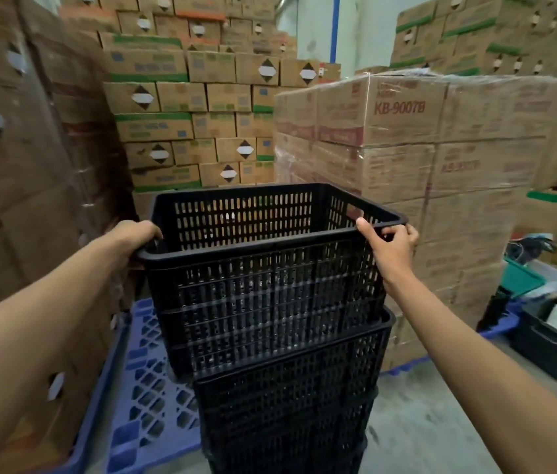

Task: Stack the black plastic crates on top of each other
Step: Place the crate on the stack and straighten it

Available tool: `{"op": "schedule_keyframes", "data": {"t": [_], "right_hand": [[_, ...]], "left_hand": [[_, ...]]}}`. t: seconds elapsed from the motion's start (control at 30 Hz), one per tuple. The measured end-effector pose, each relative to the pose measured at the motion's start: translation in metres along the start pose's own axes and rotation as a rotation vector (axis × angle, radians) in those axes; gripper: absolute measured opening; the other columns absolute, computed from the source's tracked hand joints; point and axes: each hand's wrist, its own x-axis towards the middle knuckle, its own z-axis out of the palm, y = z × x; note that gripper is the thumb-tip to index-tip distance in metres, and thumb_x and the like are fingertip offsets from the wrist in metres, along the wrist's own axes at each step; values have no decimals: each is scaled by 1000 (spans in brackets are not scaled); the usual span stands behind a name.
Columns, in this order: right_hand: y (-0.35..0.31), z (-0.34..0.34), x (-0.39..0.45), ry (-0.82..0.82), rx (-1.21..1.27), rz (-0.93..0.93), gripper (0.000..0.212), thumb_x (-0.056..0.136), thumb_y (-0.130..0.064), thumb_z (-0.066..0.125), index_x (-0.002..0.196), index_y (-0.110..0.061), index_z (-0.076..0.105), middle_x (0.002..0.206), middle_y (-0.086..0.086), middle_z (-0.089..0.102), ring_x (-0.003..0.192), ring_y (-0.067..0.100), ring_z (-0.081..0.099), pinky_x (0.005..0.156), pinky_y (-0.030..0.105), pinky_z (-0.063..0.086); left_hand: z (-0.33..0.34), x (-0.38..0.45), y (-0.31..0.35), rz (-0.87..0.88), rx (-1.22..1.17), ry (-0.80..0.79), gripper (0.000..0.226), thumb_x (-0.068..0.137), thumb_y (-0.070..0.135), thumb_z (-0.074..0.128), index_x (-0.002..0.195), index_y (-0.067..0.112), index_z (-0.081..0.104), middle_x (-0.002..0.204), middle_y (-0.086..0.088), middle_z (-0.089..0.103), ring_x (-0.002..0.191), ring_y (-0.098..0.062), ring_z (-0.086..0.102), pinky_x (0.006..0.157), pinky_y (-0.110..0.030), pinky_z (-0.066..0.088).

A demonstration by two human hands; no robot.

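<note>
Around the scene, stacked cartons [181, 97] fill the view from 9 through 12 to 2 o'clock; a wrapped block at 1 o'clock carries red print reading "KB-9007B" [399, 107], and the other labels are too blurred to read. A blue pallet [147, 388] lies on the floor at 7 o'clock.

Dead centre, the top crate [270, 285] sits partly sunk into the stack [287, 415] of black crates below it at 6 o'clock. It is tilted and offset: its left end hangs out past the stack toward 9 o'clock, while its right end sits inside the lower rim. Its long axis runs left to right, across the line between the hands.

The left hand [136, 239] is curled closed over the rim at the near left corner. The right hand [391, 244] pinches the rim at the near right corner, thumb on the near side, fingers hooked over the top. Both sit about level, one at each end, neither plainly nearer.

Seating it, I judge, turns on shifting the crate toward 3 o'clock until its walls line up with the stack, then pressing down evenly.
</note>
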Motion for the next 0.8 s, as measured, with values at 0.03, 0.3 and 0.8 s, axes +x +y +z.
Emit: {"op": "schedule_keyframes", "data": {"t": [0.03, 0.3, 0.8], "right_hand": [[4, -5, 0, -23, 2, -11, 61, 71, -60, 76, 95, -12, 48, 131, 1, 32, 117, 14, 43, 95, 21, 30], [18, -30, -9, -157, -98, -181, 104, 64, -56, 83, 145, -47, 19, 150, 4, 20, 128, 17, 32, 108, 40, 30], [-14, -17, 10, -379, -757, -779, 69, 54, -57, 84, 108, -24, 57, 98, -7, 47, 97, 21, 42, 86, 35, 27]], "left_hand": [[-2, -4, 1, 23, 76, 61, 44, 80, 27, 67, 114, -1, 66, 102, -19, 65, 87, -36, 61, 72, -38, 55], [4, -34, 13, 155, 565, 95, 56, 79, 46, 65, 122, 11, 56, 131, -18, 56, 117, -39, 55, 95, -45, 49], [31, -91, 3, 848, 911, 205, 54, 70, 67, 66, 119, 45, 61, 104, 6, 74, 99, -22, 69, 74, -36, 50]]}}
